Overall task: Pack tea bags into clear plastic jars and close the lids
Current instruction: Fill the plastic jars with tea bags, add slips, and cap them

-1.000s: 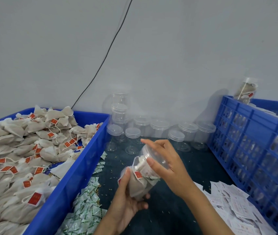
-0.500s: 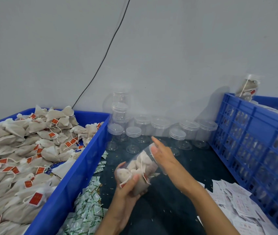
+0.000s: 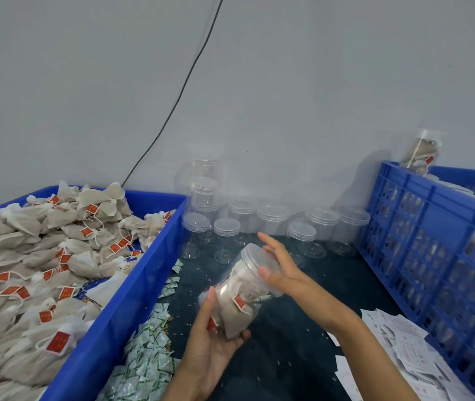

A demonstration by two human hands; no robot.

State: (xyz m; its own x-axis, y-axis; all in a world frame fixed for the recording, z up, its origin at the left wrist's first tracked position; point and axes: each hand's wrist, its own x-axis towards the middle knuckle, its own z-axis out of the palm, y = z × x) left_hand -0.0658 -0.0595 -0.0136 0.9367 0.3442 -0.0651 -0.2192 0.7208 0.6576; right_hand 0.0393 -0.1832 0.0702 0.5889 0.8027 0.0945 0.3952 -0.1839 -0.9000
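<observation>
A clear plastic jar (image 3: 240, 296) filled with beige tea bags lies tilted above the dark table, lid end pointing up and away. My left hand (image 3: 211, 340) grips its base from below, thumb along the side. My right hand (image 3: 281, 269) is at the clear lid (image 3: 252, 256), thumb and fingers round its rim. A heap of loose tea bags (image 3: 36, 270) with red tags fills the blue tub (image 3: 114, 328) on the left.
Several empty lidded clear jars (image 3: 271, 224) stand along the wall at the back. A blue slatted crate (image 3: 439, 256) holding filled jars stands on the right. Small green-white sachets (image 3: 146, 354) lie beside the tub. White paper slips (image 3: 398, 351) are scattered at the lower right.
The jar has tipped and turned between my hands. My right hand shifted round the lid, from over the mouth to its far side. My left hand stays under the base.
</observation>
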